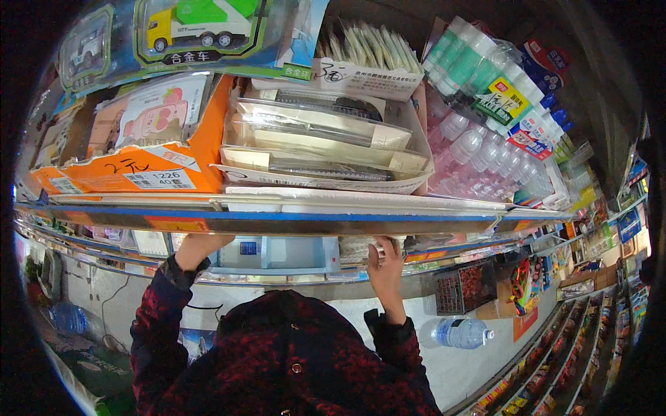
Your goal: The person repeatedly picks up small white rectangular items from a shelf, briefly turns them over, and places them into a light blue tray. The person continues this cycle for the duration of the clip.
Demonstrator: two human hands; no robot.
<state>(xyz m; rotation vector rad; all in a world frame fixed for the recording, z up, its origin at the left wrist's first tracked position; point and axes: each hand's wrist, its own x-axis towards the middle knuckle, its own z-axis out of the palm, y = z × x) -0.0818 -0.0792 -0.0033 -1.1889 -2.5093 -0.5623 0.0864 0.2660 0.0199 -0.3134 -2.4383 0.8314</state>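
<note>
My left hand (197,248) reaches in below the upper shelf's front edge, beside a light-blue plastic tray (291,252). Its fingertips are hidden under that edge, so any grip there cannot be seen. To the right of the tray, my right hand (386,268) has its thumb and fingers apart over a stack of thin white items (359,248). The fingers appear to touch the stack. Both hands are at the lower shelf, and the upper shelf's blue-edged front rail (322,216) passes just above them.
On the upper shelf stand an orange carton (208,140), a white box (424,177) of clear packets, pink bottles (458,151) and blister-packed toy trucks (195,26). A water jug (458,333) and a dark crate (463,288) are on the right. Goods racks (551,359) line the far right.
</note>
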